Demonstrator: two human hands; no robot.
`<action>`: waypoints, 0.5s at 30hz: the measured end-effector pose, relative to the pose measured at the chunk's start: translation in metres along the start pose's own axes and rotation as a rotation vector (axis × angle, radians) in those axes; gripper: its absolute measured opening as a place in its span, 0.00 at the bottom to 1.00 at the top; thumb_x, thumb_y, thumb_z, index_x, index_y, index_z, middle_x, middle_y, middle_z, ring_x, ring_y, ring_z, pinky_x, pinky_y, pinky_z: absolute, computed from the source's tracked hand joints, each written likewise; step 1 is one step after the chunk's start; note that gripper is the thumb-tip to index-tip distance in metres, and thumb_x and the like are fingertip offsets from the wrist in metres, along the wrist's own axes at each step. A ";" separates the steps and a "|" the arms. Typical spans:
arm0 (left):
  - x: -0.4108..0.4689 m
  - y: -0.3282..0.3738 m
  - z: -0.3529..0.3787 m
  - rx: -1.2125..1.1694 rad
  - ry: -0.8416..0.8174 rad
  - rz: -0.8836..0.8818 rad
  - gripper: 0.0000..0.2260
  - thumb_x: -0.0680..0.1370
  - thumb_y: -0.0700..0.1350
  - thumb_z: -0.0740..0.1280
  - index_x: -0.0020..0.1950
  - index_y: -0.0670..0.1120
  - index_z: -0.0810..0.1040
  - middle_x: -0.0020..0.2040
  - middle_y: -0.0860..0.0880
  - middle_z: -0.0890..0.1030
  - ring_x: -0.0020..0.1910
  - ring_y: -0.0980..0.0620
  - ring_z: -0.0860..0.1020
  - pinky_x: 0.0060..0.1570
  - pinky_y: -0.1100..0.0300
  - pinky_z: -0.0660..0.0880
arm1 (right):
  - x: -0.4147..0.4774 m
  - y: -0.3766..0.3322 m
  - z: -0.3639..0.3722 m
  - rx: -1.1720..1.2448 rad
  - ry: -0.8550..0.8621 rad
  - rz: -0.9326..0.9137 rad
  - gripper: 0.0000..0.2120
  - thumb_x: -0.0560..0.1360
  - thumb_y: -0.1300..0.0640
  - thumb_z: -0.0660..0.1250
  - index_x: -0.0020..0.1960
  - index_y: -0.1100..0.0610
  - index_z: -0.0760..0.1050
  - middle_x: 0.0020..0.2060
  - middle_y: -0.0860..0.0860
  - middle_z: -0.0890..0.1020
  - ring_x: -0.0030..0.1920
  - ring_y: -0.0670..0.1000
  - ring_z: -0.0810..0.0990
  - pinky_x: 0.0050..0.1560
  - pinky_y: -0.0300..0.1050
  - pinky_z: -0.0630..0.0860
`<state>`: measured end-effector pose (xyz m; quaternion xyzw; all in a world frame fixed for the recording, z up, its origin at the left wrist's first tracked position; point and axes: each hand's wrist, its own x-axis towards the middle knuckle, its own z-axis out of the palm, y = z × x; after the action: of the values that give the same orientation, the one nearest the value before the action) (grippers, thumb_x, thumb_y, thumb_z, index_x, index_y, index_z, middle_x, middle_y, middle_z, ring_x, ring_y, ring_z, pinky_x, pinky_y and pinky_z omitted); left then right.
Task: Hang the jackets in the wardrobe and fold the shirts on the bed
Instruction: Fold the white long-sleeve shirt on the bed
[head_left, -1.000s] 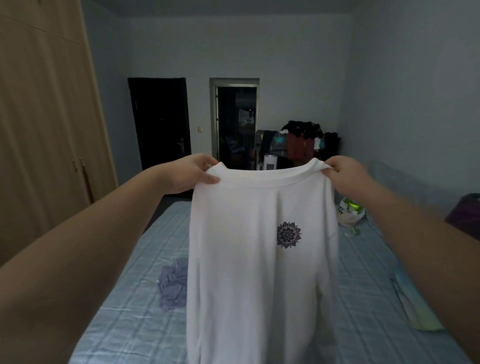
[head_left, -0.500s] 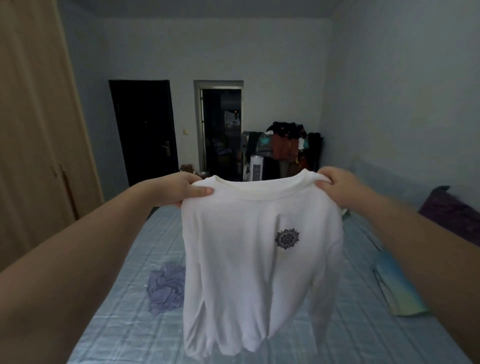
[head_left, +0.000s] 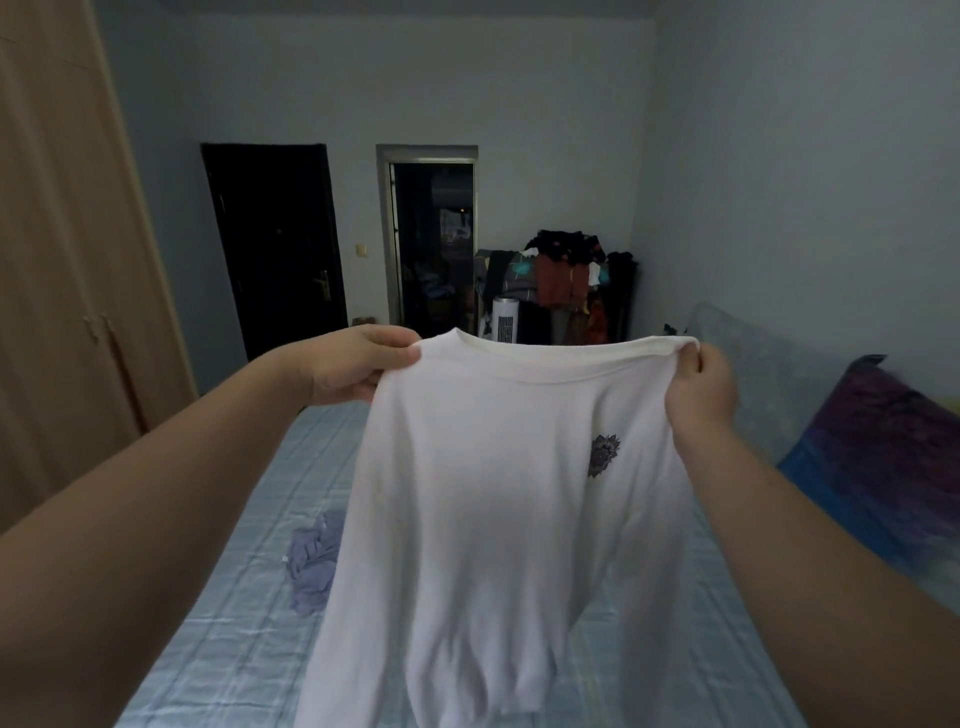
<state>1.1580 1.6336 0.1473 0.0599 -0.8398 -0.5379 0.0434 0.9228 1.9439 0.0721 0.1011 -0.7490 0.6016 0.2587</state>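
Head view. The white shirt (head_left: 493, 493) is held up in the air over the middle of the bed (head_left: 234, 623), hem hanging low toward the sheet. The left hand (head_left: 353, 366) pinches one shoulder, fingers curled round the fabric; the right hand (head_left: 701, 395) grips the other the same way.

Risks, as judged:
- Held at two points only, so a slip on one side would drop it askew.
- The sleeves hang bunched and could tuck under when it is laid flat.
- A crumpled lilac garment (head_left: 314, 561) lies left of centre, partly hidden behind the shirt, and the hem may land on it.

Room: there is bare sheet toward the near edge. The wardrobe (head_left: 62, 312) runs beside the left edge, and a purple cushion (head_left: 883, 447) sits at the right edge.
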 end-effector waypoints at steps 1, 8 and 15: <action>0.002 -0.002 0.001 0.061 0.072 0.003 0.12 0.83 0.48 0.63 0.58 0.42 0.80 0.52 0.45 0.83 0.53 0.46 0.82 0.52 0.57 0.81 | -0.001 -0.001 -0.002 -0.014 -0.019 -0.062 0.16 0.84 0.51 0.54 0.44 0.58 0.73 0.36 0.50 0.73 0.36 0.50 0.70 0.34 0.47 0.62; 0.028 -0.027 0.032 0.126 0.610 -0.111 0.04 0.79 0.46 0.70 0.49 0.46 0.81 0.48 0.47 0.81 0.47 0.49 0.81 0.36 0.58 0.80 | -0.005 -0.010 -0.020 -0.172 -0.047 -0.156 0.13 0.84 0.53 0.54 0.47 0.55 0.75 0.41 0.54 0.78 0.43 0.57 0.74 0.41 0.47 0.64; 0.024 -0.054 0.097 -0.076 1.075 0.120 0.06 0.81 0.48 0.60 0.45 0.53 0.73 0.40 0.54 0.77 0.41 0.52 0.77 0.43 0.52 0.77 | -0.048 0.006 -0.024 -0.281 0.136 -0.347 0.11 0.84 0.48 0.52 0.58 0.49 0.70 0.43 0.56 0.80 0.40 0.60 0.76 0.39 0.48 0.64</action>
<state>1.1240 1.6945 0.0584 0.2769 -0.6809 -0.4581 0.4998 0.9673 1.9603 0.0456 0.1507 -0.7776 0.4435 0.4194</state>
